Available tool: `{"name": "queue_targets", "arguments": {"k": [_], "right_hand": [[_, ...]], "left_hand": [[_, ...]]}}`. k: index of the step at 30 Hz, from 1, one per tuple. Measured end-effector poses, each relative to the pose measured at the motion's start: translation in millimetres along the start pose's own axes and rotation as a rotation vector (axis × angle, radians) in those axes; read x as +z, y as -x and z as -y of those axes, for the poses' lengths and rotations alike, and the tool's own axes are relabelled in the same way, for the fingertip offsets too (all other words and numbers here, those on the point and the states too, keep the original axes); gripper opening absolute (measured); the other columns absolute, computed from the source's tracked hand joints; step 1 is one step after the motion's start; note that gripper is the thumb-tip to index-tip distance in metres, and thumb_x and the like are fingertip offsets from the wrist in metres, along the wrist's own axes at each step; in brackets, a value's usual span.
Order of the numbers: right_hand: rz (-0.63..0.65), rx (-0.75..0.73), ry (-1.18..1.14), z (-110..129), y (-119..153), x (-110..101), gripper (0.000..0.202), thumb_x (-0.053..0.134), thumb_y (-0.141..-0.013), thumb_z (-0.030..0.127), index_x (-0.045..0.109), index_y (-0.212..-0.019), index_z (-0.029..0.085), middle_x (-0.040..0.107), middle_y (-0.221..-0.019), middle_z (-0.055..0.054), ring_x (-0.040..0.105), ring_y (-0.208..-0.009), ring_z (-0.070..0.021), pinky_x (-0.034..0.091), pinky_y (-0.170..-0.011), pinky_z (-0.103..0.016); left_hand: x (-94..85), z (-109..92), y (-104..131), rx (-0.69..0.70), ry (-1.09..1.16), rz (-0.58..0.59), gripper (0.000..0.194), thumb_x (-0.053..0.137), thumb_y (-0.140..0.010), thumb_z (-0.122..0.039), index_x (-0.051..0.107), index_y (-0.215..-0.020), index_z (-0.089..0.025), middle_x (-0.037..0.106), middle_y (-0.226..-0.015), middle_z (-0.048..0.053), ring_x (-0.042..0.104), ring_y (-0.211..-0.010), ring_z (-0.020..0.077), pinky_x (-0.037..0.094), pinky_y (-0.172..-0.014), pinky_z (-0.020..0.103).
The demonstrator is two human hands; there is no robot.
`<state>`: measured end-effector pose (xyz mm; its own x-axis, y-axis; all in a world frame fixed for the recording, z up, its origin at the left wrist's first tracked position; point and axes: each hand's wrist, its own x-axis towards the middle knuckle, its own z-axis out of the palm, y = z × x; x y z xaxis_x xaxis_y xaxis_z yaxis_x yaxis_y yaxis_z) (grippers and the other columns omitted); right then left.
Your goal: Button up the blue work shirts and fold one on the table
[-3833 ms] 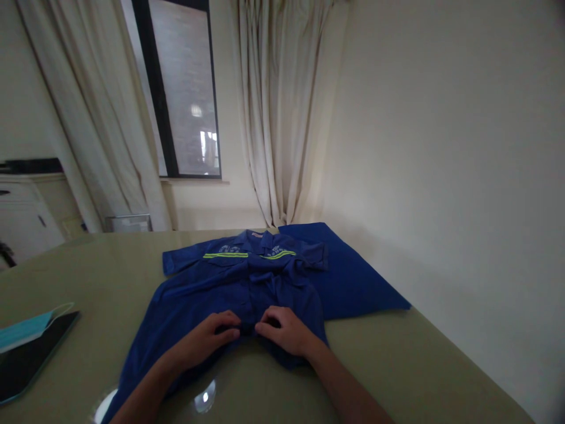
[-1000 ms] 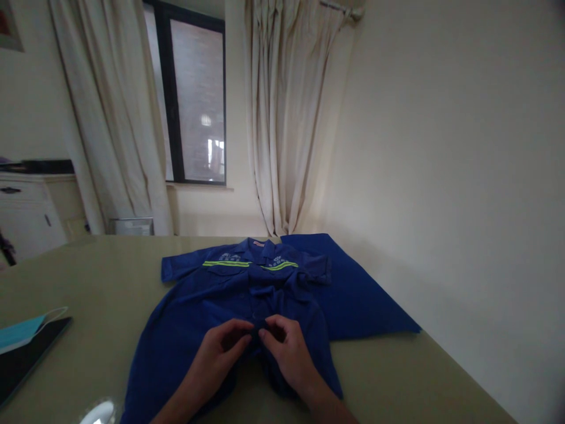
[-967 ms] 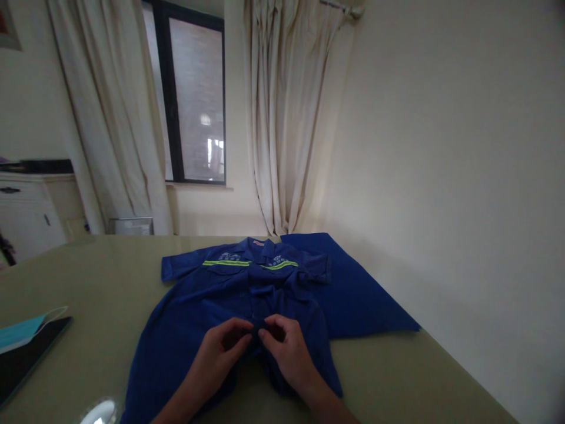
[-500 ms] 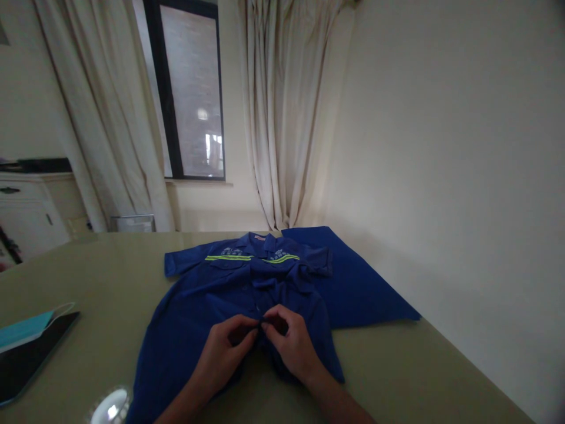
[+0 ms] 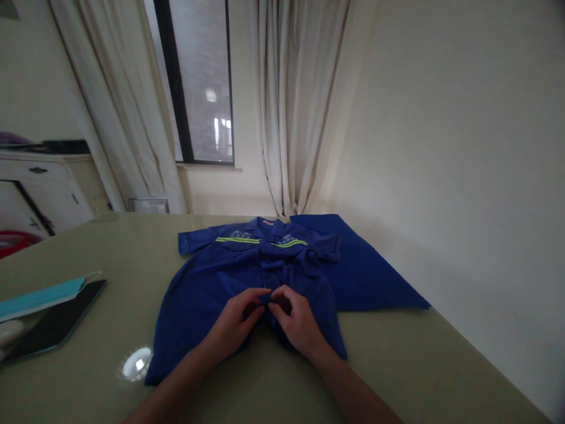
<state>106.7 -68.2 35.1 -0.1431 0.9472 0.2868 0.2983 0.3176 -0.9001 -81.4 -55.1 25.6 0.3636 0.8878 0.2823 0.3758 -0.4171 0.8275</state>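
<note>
- A blue work shirt (image 5: 212,288) with yellow reflective stripes lies flat, front up, on the olive counter (image 5: 419,365), collar toward the window.
- Both hands meet at the shirt's front placket, near the hem closest to the person.
- The left hand (image 5: 236,321) has its grip pinched together on the left edge of the placket, thumb and fingers closed on the cloth.
- The right hand (image 5: 298,321) has its grip clamped on the facing edge, fingertips touching the left hand's.
- Whether a button sits between the fingers I cannot tell; the spot is dark and covered.
- Higher up, toward the chest, the front looks closed and lying smooth, so the fastening seems mostly done; the lowest stretch, under the hands, looks like the part left.
- The sleeves are spread out to either side, and nothing is folded yet.
- A second piece of blue cloth (image 5: 371,282) lies just beside the shirt, on its right, partly under it.
- Well off to the left, a teal face mask (image 5: 42,296) rests on a dark tablet (image 5: 57,324).
</note>
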Motion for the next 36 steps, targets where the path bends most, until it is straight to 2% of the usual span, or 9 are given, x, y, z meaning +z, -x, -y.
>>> {"name": "queue_targets", "arguments": {"k": [5, 9, 12, 14, 16, 24, 29, 32, 36], "right_hand": [[0.025, 0.016, -0.008, 1.2, 0.0, -2.5, 0.017, 0.066, -0.089, 0.036, 0.072, -0.090, 0.020, 0.068, -0.076, 0.000, 0.059, -0.068, -0.0153, 0.040, -0.059, -0.024], [0.005, 0.044, -0.144, -5.2, -6.0, -2.2, 0.037, 0.061, -0.093, 0.052, 0.076, -0.085, 0.019, 0.068, -0.073, -0.001, 0.058, -0.066, -0.0152, 0.041, -0.060, -0.025], [-0.026, 0.108, -0.315, -10.2, -10.8, 0.4, 0.040, 0.074, -0.081, 0.058, 0.076, -0.084, 0.019, 0.069, -0.073, -0.001, 0.059, -0.066, -0.0156, 0.042, -0.061, -0.025], [-0.019, 0.139, -0.411, -12.1, -12.2, 1.7, 0.040, 0.084, -0.070, 0.055, 0.076, -0.085, 0.019, 0.072, -0.077, -0.002, 0.062, -0.071, -0.0169, 0.046, -0.067, -0.027], [0.015, 0.172, -0.460, -13.3, -12.2, 1.9, 0.040, 0.088, -0.066, 0.051, 0.078, -0.087, 0.019, 0.074, -0.080, -0.002, 0.065, -0.075, -0.0177, 0.048, -0.072, -0.028], [0.016, 0.176, -0.368, -17.7, -11.2, 3.7, 0.036, 0.086, -0.069, 0.050, 0.077, -0.079, 0.017, 0.066, -0.065, 0.001, 0.056, -0.062, -0.0135, 0.041, -0.060, -0.024], [0.012, 0.274, -0.476, -12.1, -9.7, 9.5, 0.035, 0.085, -0.068, 0.050, 0.072, -0.071, 0.018, 0.056, -0.058, 0.005, 0.044, -0.054, -0.0098, 0.031, -0.052, -0.022], [-0.065, 0.356, -0.565, -10.2, -8.9, 14.4, 0.034, 0.087, -0.063, 0.047, 0.071, -0.069, 0.018, 0.057, -0.059, 0.005, 0.044, -0.056, -0.0105, 0.032, -0.053, -0.023], [-0.077, 0.352, -0.619, -10.3, -9.6, 16.2, 0.031, 0.086, -0.062, 0.044, 0.070, -0.066, 0.017, 0.061, -0.063, 0.003, 0.052, -0.066, -0.0133, 0.040, -0.066, -0.025]], "left_hand": [[-1.1, -1.0, -0.4, 0.000, -0.051, -0.018, 0.017, 0.057, -0.093, -0.026, 0.066, -0.108, -0.024, 0.073, -0.095, 0.002, 0.069, -0.088, 0.0186, 0.054, -0.082, 0.030], [2.1, 7.1, 1.5, 0.103, -0.154, -0.133, 0.015, 0.056, -0.095, -0.027, 0.066, -0.106, -0.025, 0.070, -0.107, 0.005, 0.067, -0.100, 0.0208, 0.055, -0.090, 0.034], [2.4, 9.7, 3.6, 0.204, -0.227, -0.192, 0.012, 0.058, -0.095, -0.025, 0.066, -0.103, -0.026, 0.067, -0.121, 0.006, 0.063, -0.112, 0.0225, 0.054, -0.098, 0.038], [1.3, 9.1, 4.5, 0.252, -0.246, -0.163, 0.016, 0.056, -0.095, -0.020, 0.066, -0.106, -0.027, 0.069, -0.118, 0.005, 0.063, -0.113, 0.0217, 0.053, -0.099, 0.038], [-0.1, 8.1, 4.6, 0.276, -0.258, -0.139, 0.020, 0.054, -0.096, -0.017, 0.066, -0.108, -0.027, 0.072, -0.110, 0.004, 0.063, -0.108, 0.0209, 0.055, -0.095, 0.036], [0.3, 11.8, 4.0, 0.373, -0.328, -0.174, 0.019, 0.050, -0.096, -0.014, 0.066, -0.097, -0.024, 0.071, -0.097, 0.005, 0.063, -0.094, 0.0200, 0.055, -0.083, 0.032], [1.8, 5.5, 6.3, 0.406, -0.447, -0.161, 0.018, 0.048, -0.097, -0.014, 0.063, -0.096, -0.023, 0.068, -0.094, 0.005, 0.060, -0.090, 0.0196, 0.052, -0.080, 0.031], [-1.7, 0.1, 6.6, 0.427, -0.526, -0.130, 0.017, 0.049, -0.099, -0.017, 0.065, -0.095, -0.024, 0.067, -0.090, 0.004, 0.059, -0.085, 0.0189, 0.049, -0.078, 0.030], [-7.6, -5.9, 7.2, 0.485, -0.523, -0.039, 0.019, 0.051, -0.099, -0.019, 0.068, -0.101, -0.027, 0.070, -0.097, 0.003, 0.061, -0.090, 0.0195, 0.048, -0.085, 0.031]]}}
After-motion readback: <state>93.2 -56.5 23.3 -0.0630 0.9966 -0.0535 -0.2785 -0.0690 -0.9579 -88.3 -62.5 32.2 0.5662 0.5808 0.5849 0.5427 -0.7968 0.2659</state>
